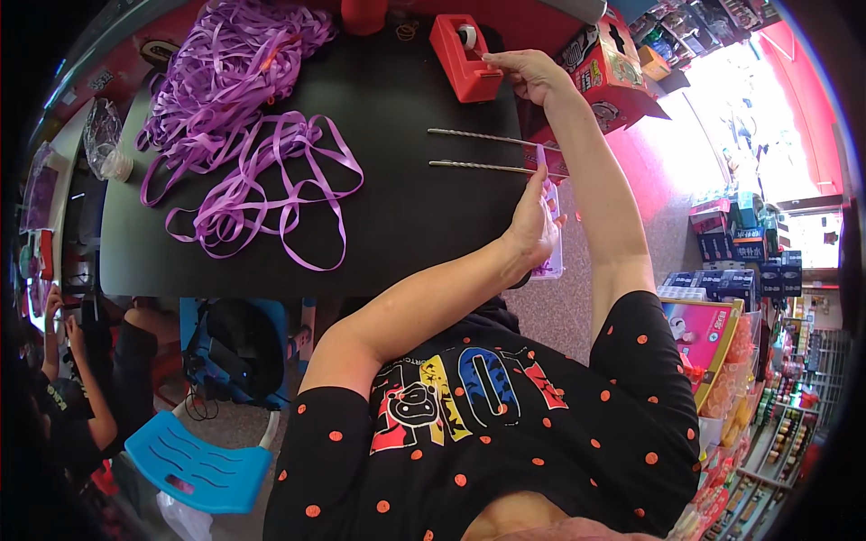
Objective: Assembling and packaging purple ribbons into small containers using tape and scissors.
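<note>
My left hand (537, 221) is closed by the table's right edge, its fingertips pressing a short end of purple ribbon (541, 155) against two thin twisted metal rods (478, 166). The rods jut left over the black tabletop, side by side and apart. Farther off, my right hand (534, 76) pinches at the red tape dispenser (466, 79), beside its white roll; the tape strip between the fingers is too small to see clearly. A loose length of purple ribbon (287, 216) lies on the table, in front of a big tangled heap of ribbon (230, 72).
A red printed carton (600, 77) stands beyond the black table (397, 234) at the right. Below my left hand is a pale tray (557, 257). A blue chair (198, 460) stands at the lower left, near another person's arms (86, 370). Stocked shelves line the right.
</note>
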### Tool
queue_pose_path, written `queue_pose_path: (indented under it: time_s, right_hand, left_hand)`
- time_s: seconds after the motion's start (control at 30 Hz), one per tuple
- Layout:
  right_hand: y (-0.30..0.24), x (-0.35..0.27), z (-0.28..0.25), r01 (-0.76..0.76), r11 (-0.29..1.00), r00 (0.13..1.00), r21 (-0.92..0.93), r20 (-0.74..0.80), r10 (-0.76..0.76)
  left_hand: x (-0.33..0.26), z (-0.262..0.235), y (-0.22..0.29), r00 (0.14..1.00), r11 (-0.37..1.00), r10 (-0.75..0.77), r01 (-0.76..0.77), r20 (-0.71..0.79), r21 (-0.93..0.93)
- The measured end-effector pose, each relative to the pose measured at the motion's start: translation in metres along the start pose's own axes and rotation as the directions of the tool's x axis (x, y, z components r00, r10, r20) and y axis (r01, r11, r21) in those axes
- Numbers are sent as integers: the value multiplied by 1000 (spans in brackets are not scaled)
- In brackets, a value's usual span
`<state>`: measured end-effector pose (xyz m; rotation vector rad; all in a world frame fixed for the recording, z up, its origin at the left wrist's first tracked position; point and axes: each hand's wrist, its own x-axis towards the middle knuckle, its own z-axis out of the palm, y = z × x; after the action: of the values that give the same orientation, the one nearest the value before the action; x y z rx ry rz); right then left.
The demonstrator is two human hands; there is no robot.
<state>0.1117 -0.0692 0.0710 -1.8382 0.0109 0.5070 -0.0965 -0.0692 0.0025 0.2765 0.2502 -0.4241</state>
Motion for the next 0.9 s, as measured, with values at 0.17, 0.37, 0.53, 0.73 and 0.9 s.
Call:
queue_pose_path:
  time_s: [0.17, 0.37, 0.53, 0.73, 0.9]
  right_hand:
    - [-4, -5, 1, -31, 999, 999, 45, 38, 29]
    - [-10, -5, -6, -16, 995, 997, 100, 73, 9]
    - [-12, -30, -7, 50, 997, 997, 51, 52, -53]
    - [7, -51, -6, 98, 995, 995, -34, -22, -99]
    - [21, -50, -2, 73, 997, 996, -40, -52, -75]
  left_hand:
    - [-2, 1, 2, 999, 1000, -8, 8, -40, -9]
    - [-6, 3, 4, 999, 1000, -2, 1, 50, 20]
    - [-7, 4, 4, 1000, 1000, 6, -6, 20, 1]
    - [-7, 3, 5, 999, 1000, -3, 3, 45, 2]
    - [-6, 4, 5, 1000, 1000, 1, -1, 0, -15]
